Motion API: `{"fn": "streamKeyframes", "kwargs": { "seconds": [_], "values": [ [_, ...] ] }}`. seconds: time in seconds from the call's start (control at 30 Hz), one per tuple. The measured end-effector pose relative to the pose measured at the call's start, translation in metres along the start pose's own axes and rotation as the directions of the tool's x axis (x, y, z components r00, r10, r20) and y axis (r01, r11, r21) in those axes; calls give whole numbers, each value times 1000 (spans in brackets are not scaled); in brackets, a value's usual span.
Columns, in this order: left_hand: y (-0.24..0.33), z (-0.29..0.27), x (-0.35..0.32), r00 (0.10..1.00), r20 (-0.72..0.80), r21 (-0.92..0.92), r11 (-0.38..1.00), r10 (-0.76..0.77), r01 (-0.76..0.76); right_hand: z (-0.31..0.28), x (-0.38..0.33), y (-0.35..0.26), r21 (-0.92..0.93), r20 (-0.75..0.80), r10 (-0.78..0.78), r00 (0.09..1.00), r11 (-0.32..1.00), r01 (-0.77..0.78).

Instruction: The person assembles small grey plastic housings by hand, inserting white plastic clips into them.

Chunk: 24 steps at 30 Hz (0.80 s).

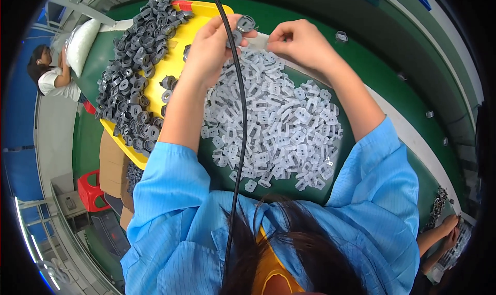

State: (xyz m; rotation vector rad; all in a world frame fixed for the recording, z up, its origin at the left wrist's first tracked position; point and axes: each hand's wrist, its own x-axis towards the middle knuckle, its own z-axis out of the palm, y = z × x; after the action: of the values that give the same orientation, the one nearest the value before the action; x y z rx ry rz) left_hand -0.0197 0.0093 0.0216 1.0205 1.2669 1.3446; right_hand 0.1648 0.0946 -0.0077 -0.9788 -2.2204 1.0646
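My left hand (209,49) is closed around dark grey round plastic parts; one grey part (245,23) with a slotted face shows at the fingertips, another just below it. To the right, my right hand (302,42) is bent into a pinch, and whatever lies between its fingertips is too small to make out. Below both hands spreads a large heap of small translucent white plastic pieces (279,124) with holes. Beside my left forearm stands a yellow tray (173,47) loaded with many dark grey round parts (132,83).
A black cable (240,88) hangs across the view in front of my left hand. The pieces lie on a green table (217,178). At far left a person (54,72) handles a white bag (82,44); a red stool (93,191) stands below. Another person's hands (448,233) work at lower right.
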Motion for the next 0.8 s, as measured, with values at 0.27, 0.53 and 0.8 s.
{"fn": "streamKeyframes", "kwargs": {
  "seconds": [0.27,0.53,0.8],
  "values": [
    [-9,16,-6,991,137,-156,987,-3,24,1,-8,-28,221,-300,-98,949,960,169],
    [-14,18,-12,995,53,-28,996,81,-79,-1,-13,-36,277,-128,-33,991,958,68],
    [-7,28,-11,997,63,67,997,45,-49,-11,-15,-29,469,39,27,999,882,-42]
  ]
}}
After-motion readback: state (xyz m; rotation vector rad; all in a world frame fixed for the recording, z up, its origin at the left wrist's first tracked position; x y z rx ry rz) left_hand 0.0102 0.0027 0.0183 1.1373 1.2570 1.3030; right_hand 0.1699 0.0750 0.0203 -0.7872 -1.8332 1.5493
